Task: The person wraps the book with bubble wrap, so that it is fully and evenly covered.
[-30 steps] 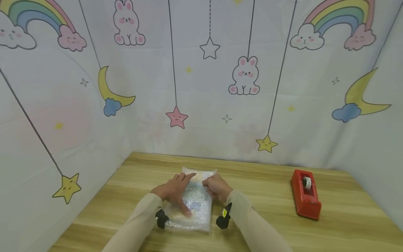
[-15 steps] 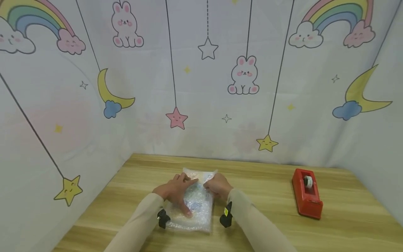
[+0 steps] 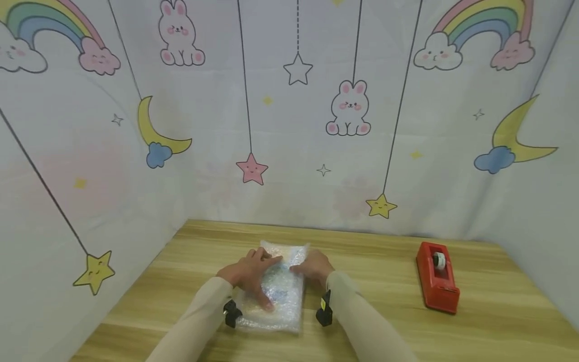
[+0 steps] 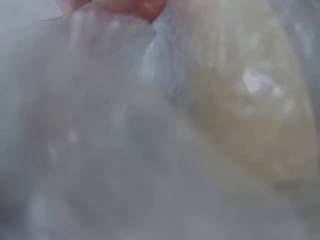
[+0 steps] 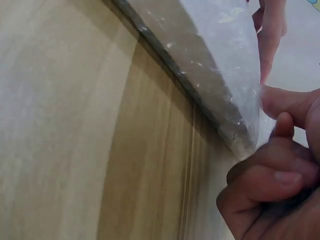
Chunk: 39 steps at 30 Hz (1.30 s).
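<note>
A flat item wrapped in bubble wrap (image 3: pixel 282 314) lies on the wooden table, with pale coloured patterns showing through the plastic. My left hand (image 3: pixel 253 276) rests on its left part, thumb and fingers spread. At the right edge, near the far corner, my right hand (image 3: pixel 316 267) pinches the bubble wrap between thumb and curled fingers. In the right wrist view, the thumb (image 5: pixel 287 104) presses the clear plastic edge (image 5: pixel 235 105), which stands a little off the table. The left wrist view is mostly blurred plastic (image 4: pixel 125 150), with a fingertip (image 4: pixel 135 7) at its top.
A red tape dispenser (image 3: pixel 438 279) with a small roll of tape stands at the right of the wooden table (image 3: pixel 371 301). White cloth walls (image 3: pixel 289 125) printed with rabbits, stars and moons enclose the back and both sides.
The right thumb has straightened along the wrap's edge, where that hand looked more like a fist before. The left hand stays nearly in place; the head view shifts slightly.
</note>
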Available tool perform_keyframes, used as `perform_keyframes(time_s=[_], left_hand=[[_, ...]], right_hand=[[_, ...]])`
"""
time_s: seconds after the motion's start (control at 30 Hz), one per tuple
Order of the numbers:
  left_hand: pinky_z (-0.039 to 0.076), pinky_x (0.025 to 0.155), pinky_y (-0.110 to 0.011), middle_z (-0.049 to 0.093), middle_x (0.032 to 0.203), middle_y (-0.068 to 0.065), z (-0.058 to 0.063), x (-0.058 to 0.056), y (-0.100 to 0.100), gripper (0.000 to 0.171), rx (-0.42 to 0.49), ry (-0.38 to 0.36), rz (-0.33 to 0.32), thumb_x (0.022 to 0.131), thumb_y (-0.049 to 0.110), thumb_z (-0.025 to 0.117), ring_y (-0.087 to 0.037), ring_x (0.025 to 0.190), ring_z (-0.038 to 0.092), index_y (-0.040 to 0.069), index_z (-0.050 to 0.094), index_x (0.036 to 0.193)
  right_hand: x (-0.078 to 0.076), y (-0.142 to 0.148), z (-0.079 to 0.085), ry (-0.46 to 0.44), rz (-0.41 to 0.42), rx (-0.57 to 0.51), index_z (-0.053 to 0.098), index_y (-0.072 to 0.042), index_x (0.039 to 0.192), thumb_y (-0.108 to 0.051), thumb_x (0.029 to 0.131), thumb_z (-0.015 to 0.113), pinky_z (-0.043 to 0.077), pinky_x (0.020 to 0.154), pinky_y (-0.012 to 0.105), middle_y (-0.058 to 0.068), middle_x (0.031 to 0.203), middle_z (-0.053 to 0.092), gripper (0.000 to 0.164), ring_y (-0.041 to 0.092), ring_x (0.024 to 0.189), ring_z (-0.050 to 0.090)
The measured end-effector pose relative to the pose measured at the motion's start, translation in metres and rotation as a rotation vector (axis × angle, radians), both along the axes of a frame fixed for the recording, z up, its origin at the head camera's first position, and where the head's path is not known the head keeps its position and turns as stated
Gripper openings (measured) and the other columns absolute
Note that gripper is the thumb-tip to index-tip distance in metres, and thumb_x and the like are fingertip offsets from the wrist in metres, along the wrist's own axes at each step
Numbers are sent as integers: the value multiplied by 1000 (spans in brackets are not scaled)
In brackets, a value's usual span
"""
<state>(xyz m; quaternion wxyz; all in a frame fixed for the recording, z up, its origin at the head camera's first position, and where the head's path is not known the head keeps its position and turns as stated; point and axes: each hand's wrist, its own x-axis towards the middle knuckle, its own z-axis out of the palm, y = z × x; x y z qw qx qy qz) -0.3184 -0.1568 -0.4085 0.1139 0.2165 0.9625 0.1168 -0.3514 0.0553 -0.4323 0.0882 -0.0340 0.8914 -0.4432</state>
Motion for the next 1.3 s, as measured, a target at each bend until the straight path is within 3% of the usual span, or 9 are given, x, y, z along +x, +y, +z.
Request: perform_keyframes(time_s=[0.2, 0.33, 0.47, 0.6, 0.77, 0.93, 1.1, 1.3], left_hand=[[51, 99, -57, 37, 149, -12, 0, 4, 2, 119, 2, -13, -10, 58, 53, 93, -32, 131, 41, 25, 33, 157], [51, 97, -56, 38, 148, -12, 3, 6, -1, 119, -13, -2, -10, 58, 52, 94, -31, 130, 41, 26, 34, 157], [51, 95, -56, 37, 149, -12, 6, 6, -2, 116, -14, 4, -25, 59, 50, 94, -30, 130, 41, 35, 33, 156], [53, 87, -52, 36, 150, -10, 7, 7, 2, 111, -57, -5, -2, 58, 49, 94, -27, 125, 42, 45, 36, 152], [55, 75, -45, 37, 148, -8, 9, 9, 7, 108, -131, -10, 24, 56, 51, 94, -23, 118, 42, 50, 39, 150], [55, 78, -48, 37, 149, -8, 10, 5, 6, 110, -115, 7, 25, 56, 49, 95, -25, 122, 42, 48, 39, 150], [55, 82, -49, 36, 150, -8, 6, 0, 0, 116, -102, 3, 32, 56, 51, 95, -27, 125, 42, 42, 35, 154], [52, 96, -53, 35, 150, -11, 1, -5, -3, 127, -111, -17, 31, 54, 54, 95, -31, 131, 39, 20, 30, 158]], right_hand=[[4, 8, -2, -143, 74, -109, 45, -15, 52, -14, 86, 75, 29, 41, 23, -4, 45, 39, 47, 9, 43, 34], [7, 5, -3, -120, 101, -78, 47, -15, 50, -16, 87, 74, 32, 41, 22, -5, 44, 42, 46, 9, 42, 39], [6, -1, -2, -61, 89, -14, 44, -15, 47, -15, 85, 73, 34, 41, 22, -5, 41, 40, 48, 10, 40, 41], [6, -4, -4, -55, 79, -4, 43, -16, 47, -15, 85, 73, 34, 41, 22, -6, 40, 40, 48, 9, 40, 40], [7, -4, -7, -47, 93, 12, 43, -15, 45, -14, 84, 72, 33, 40, 21, -6, 38, 39, 48, 9, 38, 38], [6, -4, -3, -7, 96, 48, 44, -15, 45, -17, 85, 72, 34, 41, 20, -5, 39, 41, 49, 8, 39, 40], [8, -4, -1, -44, 84, 36, 47, -15, 49, -21, 88, 73, 35, 41, 19, -5, 43, 44, 47, 8, 40, 41], [9, -6, -4, -42, 91, 28, 47, -15, 51, -20, 88, 74, 35, 40, 19, -5, 43, 44, 46, 8, 39, 41]])
